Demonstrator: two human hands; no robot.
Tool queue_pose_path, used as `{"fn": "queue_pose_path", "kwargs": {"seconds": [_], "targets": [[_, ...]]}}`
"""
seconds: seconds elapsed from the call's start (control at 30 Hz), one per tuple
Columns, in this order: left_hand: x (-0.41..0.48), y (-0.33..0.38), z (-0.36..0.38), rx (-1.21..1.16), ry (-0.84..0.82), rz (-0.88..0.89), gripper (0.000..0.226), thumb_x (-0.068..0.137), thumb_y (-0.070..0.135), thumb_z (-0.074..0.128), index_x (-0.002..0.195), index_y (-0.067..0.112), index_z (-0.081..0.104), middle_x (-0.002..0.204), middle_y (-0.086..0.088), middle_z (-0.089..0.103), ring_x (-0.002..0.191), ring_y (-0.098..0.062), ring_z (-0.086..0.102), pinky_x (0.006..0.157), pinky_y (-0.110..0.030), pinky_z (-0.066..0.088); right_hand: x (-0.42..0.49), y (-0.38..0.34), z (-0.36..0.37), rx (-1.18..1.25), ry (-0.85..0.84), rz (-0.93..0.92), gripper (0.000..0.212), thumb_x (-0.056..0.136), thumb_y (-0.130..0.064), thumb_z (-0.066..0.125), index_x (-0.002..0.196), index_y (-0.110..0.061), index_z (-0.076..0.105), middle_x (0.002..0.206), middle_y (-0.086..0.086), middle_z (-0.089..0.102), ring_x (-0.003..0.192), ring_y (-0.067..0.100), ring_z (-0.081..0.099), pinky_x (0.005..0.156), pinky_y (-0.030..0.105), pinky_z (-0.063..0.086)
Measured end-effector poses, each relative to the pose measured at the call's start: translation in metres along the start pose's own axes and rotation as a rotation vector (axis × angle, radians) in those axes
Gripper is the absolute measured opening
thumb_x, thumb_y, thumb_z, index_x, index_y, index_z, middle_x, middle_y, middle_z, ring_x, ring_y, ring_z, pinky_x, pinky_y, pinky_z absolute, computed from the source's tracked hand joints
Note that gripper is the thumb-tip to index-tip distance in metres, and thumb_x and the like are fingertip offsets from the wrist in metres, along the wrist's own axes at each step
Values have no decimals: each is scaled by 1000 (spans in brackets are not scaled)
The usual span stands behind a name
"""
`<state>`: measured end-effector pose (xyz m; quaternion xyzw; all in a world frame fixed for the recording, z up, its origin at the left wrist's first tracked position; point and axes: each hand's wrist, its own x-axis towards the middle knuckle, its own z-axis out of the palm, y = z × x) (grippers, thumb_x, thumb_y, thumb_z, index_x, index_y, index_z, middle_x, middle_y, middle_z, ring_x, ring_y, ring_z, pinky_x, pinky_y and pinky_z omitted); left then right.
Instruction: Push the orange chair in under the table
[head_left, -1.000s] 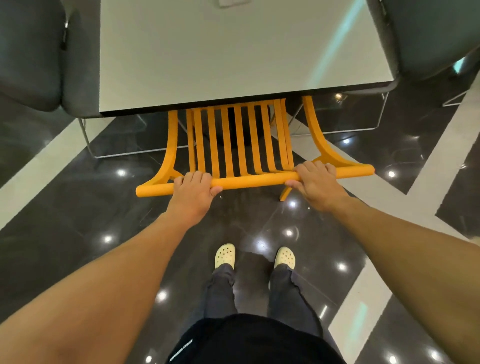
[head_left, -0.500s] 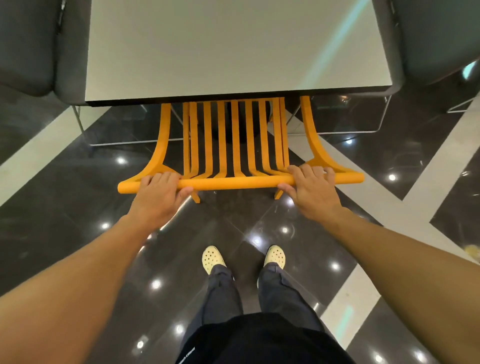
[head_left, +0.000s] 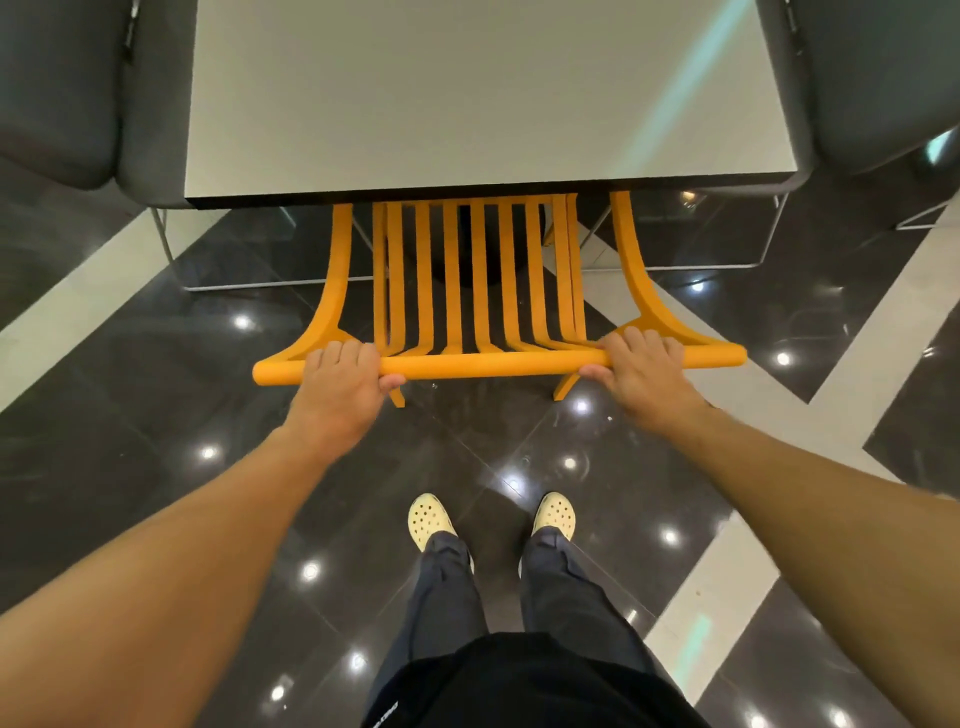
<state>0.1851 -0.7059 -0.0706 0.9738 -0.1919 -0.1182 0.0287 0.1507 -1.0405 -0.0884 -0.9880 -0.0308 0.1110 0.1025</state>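
Note:
The orange chair stands in front of me, its slatted back leaning toward me and its seat hidden beneath the white table. My left hand grips the chair's top rail near its left end. My right hand grips the same rail near the right end. Two orange rear leg tips show just below the rail.
Grey upholstered chairs flank the table on the left, and another grey chair stands on the right, both with thin metal frames. The floor is glossy dark tile with pale stripes. My feet in pale clogs stand behind the chair.
The chair's back has straightened so the top rail lies level and square to the table edge. My left hand slid outward along the rail. Both hands kept their grip.

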Motion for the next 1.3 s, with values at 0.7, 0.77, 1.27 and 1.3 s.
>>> {"fn": "queue_pose_path", "kwargs": {"seconds": [0.7,0.77,1.27,1.3], "targets": [[1,-2,2,-38,-6,-9,67,87,57,10,81,3,48,75,-20,54,67,-35,45,65,-47,37,-4,-10,-4,-38,13,11,65,86,-61,15,97,-9,53,89,16,56,79,35,46,78,52,35],[1,-1,2,-37,3,-11,69,88,57,7,79,2,48,73,-20,54,65,-34,46,63,-47,37,-3,-9,-5,-51,19,19,63,86,-59,18,97,-9,53,89,16,56,78,34,46,77,51,35],[11,-17,-17,-170,-7,48,65,89,50,31,134,3,27,142,-19,35,136,-32,21,112,-49,7,0,-25,-29,-16,135,52,59,87,-59,30,121,-13,45,124,12,53,116,32,44,95,51,30],[14,-19,-21,-145,16,63,69,88,52,28,136,3,23,145,-20,31,137,-32,17,112,-48,4,2,-27,-31,-20,154,55,59,89,-57,33,126,-12,42,130,14,49,121,33,40,98,52,29]]}}
